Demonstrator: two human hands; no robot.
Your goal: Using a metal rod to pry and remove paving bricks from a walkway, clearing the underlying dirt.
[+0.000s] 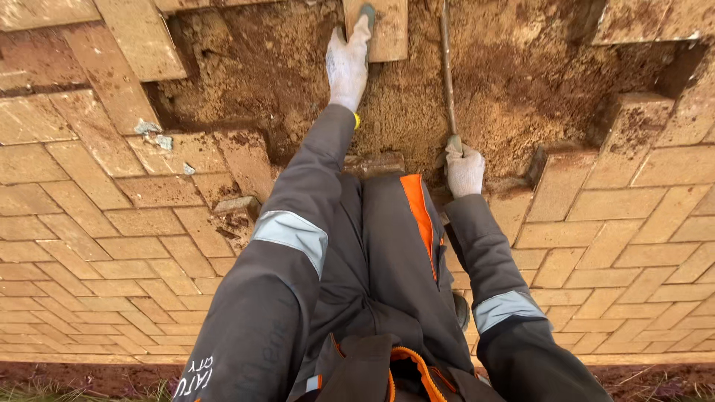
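I look down over grey work clothes with orange trim at a sandy pit in brick paving. My left hand (348, 61), in a white glove, stretches forward and rests flat on a tan paving brick (389, 30) lying on the sand at the top. My right hand (465, 170), also gloved, is closed around the lower end of a long thin rod (447, 67) that runs up across the sand. A bit of yellow shows under my left wrist.
Brown sand bed (521, 82) fills the opening. Laid herringbone pavers (112, 246) surround it on the left, right (633, 223) and near side. Loose bricks (246, 160) sit at the pit's left edge, and a strip of soil and grass runs along the bottom.
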